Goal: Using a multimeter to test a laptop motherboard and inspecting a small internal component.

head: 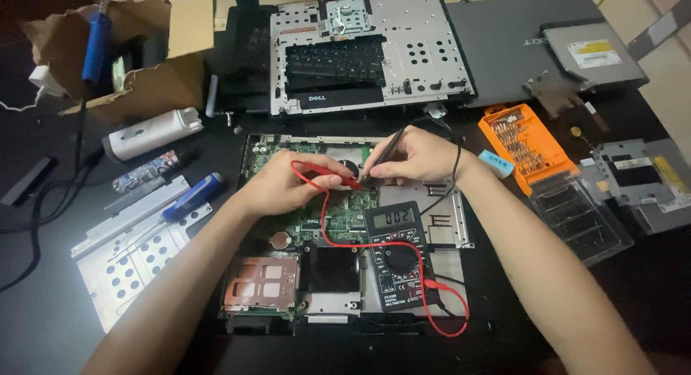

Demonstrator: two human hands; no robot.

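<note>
Pinch grips on both probes. Left hand (277, 186) has its fingers pressed together around the red probe (324, 173); right hand (417, 155) pinches the black probe (381, 153) the same way, pen-style.

Landmark: green motherboard (317, 209) in the opened laptop base.
- Both probe tips meet over the board's upper middle, almost touching each other, between the two hands.
- Red probe's long axis runs roughly level, tip pointing right. Black probe slants down-left from the right hand, tip pointing at the same spot.
- Neither hand is clearly nearer; the contact point sits about midway between them.
- Multimeter (396, 256) lies just below-right of the board, display lit. Its red lead (403, 244) loops across the board up to the left hand; black lead arcs behind the right wrist.
- Left of the board: blue-handled screwdriver (191, 197) on a perforated metal plate (133, 256).
- Right of it: orange bit set (522, 145).
- Above it: stripped laptop lid frame (367, 51).

Can't tell the exact pad under the tips; too small.
</note>
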